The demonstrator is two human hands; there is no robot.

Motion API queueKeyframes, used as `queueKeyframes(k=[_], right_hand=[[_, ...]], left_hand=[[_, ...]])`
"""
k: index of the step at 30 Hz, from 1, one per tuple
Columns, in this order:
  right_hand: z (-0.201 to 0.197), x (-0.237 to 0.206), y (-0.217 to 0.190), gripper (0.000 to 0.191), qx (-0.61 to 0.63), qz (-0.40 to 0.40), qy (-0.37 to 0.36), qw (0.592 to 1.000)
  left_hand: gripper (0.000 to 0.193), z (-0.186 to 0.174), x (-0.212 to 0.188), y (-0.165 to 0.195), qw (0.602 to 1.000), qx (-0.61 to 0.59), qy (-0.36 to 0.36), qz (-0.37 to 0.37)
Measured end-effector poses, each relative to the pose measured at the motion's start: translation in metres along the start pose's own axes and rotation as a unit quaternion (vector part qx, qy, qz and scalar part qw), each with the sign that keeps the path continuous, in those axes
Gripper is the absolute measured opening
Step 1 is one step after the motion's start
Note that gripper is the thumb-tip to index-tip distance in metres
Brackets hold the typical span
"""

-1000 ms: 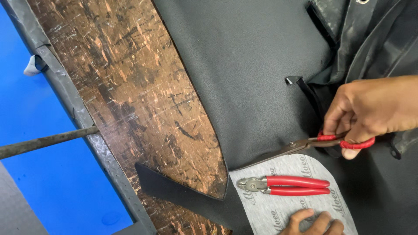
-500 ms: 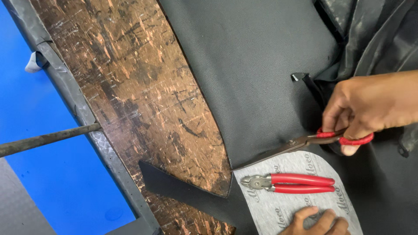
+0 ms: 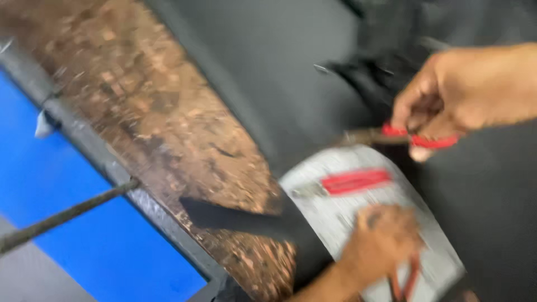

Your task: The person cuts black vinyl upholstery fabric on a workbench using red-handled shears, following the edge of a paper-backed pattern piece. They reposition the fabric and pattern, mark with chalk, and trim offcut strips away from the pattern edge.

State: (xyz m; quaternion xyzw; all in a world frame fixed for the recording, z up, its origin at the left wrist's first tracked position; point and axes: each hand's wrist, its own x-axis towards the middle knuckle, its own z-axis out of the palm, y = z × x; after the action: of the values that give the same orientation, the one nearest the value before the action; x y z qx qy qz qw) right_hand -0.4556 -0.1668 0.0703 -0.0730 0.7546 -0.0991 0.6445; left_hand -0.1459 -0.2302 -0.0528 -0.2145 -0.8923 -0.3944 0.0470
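The right hand (image 3: 464,92), fingers clamped on red-handled scissors (image 3: 417,138), should cut steadily while the left hand (image 3: 383,243), fingers together, flattens the grey pattern (image 3: 358,215).

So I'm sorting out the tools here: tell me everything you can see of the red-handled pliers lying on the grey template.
The red-handled pliers lie flat on the pale grey template, roughly level in the picture, their dull metal jaws pointing left toward the worn wooden table and their two red-sleeved handles pointing right. The handles lie close together, so the tool looks shut. Motion blur hides finer detail. Neither hand touches it: the left hand presses the template just below it, and the right hand holds red-handled scissors above it.
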Motion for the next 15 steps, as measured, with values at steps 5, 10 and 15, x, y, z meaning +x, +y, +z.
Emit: queueKeyframes(k=[5, 10, 15], right_hand=[[0.096, -0.102, 0.121, 0.024, 0.222, -0.006, 0.185, 0.957], [0.294, -0.172, 0.245, 0.008, 0.482, -0.2, 0.221, 0.824], [0.508, -0.183, 0.338, 0.022, 0.542, -0.093, 0.239, 0.8]], left_hand=[[0.028, -0.011, 0.01, 0.023, 0.999, 0.021, -0.034, 0.023], [0.028, -0.055, -0.018, 0.065, 0.99, -0.087, 0.018, -0.106], [0.021, -0.036, -0.103, 0.117, 0.942, -0.18, -0.069, -0.273]])
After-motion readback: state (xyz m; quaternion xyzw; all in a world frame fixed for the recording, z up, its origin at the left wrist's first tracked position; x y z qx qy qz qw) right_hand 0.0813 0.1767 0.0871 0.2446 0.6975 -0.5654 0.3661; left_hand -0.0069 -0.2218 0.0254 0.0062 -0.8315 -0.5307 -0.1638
